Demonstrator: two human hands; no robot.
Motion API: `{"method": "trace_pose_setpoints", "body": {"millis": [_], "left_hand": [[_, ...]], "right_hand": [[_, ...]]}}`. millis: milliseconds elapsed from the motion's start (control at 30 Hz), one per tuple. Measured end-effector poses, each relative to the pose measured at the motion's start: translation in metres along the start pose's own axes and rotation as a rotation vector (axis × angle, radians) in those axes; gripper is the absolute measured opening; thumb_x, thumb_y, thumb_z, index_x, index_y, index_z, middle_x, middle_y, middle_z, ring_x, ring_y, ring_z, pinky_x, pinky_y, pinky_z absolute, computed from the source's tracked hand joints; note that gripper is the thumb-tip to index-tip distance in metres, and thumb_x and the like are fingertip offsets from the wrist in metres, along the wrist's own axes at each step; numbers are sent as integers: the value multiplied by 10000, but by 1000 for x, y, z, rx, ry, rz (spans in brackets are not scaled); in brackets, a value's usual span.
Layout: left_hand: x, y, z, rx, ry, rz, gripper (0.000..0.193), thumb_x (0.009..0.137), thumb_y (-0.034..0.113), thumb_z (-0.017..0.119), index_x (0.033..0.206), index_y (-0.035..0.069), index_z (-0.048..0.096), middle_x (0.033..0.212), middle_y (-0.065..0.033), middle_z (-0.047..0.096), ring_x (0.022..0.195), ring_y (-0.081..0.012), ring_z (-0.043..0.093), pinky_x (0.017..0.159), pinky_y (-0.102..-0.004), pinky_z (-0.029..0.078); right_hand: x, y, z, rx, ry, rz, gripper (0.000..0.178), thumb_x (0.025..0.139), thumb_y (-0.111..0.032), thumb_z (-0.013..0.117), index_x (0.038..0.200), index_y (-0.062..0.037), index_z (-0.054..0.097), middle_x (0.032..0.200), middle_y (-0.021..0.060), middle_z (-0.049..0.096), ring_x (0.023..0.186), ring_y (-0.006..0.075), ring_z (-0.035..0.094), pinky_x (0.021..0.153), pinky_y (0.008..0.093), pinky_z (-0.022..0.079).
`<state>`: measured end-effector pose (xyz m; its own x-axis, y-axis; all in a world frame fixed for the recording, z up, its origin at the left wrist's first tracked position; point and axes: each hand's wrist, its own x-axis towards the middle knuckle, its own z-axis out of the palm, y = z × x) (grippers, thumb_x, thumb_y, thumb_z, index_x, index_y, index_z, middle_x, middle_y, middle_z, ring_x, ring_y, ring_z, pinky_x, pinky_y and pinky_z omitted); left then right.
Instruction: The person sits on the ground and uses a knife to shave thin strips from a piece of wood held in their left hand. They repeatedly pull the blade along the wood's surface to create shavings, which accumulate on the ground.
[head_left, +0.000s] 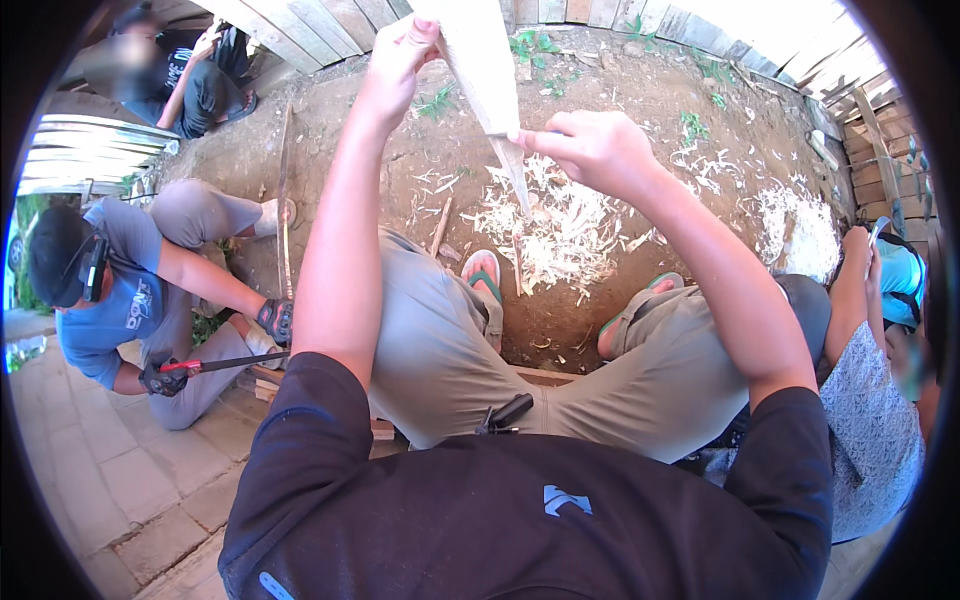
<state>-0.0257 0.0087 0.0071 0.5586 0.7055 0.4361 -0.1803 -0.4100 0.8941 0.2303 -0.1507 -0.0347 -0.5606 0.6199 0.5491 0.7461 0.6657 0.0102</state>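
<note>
Left hand (pixel 396 62) pinches the pale wood (pixel 482 62), fingers (pixel 424 30) closed; right hand's (pixel 594 150) curl alongside, hold unclear; shavings (pixel 570 240) below.

One tapered board (pixel 482 75), two green sandals (pixel 487 284), two gloves (pixel 275 320) show

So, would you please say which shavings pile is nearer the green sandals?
The middle pile, just ahead of the sandals, where the pointed wood overlaps it in view; the other pile lies farther right.

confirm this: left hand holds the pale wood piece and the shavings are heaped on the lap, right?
Wrong place for the shavings: the head view shows them heaped on the dirt ground. The left hand does hold the pale wood piece.
</note>
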Motion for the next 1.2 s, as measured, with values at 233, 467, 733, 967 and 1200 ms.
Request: {"method": "trace_pose_setpoints", "body": {"millis": [233,467,733,967,1200], "left_hand": [[3,20,13,-5,-32,-14,689,1081,576,401,1430,-2,543,1318,-147,681,1212,-249,652,1039,-415,501],[4,15,12,-37,-2,-4,673,1086,575,377,1413,17,562,1333,-154,677,1216,-263,655,1040,-425,503],[6,20,11,-31,-130,68,786,1015,670,464,1426,7,552,1324,-157,682,1222,-261,653,1044,-436,508],[6,28,17,13,-76,7,842,987,677,523,1461,-19,519,1327,-163,682,1202,-257,665,1042,-426,509],[7,22,8,20,-66,-4,831,995,651,542,1473,-28,506,1328,-168,684,1194,-251,667,1015,-408,515]], "right_hand": [[11,5,-2,81,55,46,390,840,-127,695,1169,-336,718,750,0,619,624,228,666,517,368,546],[13,-3,-8,-56,-114,27,390,861,-170,702,1205,-352,672,776,16,620,633,240,681,513,388,556],[23,-4,-8,15,-79,89,379,874,-186,700,1215,-349,665,795,27,637,675,247,711,528,389,561],[24,-3,-13,102,-29,137,357,879,-197,697,1214,-318,678,806,37,673,712,263,716,587,394,573],[26,0,-16,104,-11,167,287,911,-238,671,1181,-329,708,778,36,676,713,263,716,587,400,567]]}}
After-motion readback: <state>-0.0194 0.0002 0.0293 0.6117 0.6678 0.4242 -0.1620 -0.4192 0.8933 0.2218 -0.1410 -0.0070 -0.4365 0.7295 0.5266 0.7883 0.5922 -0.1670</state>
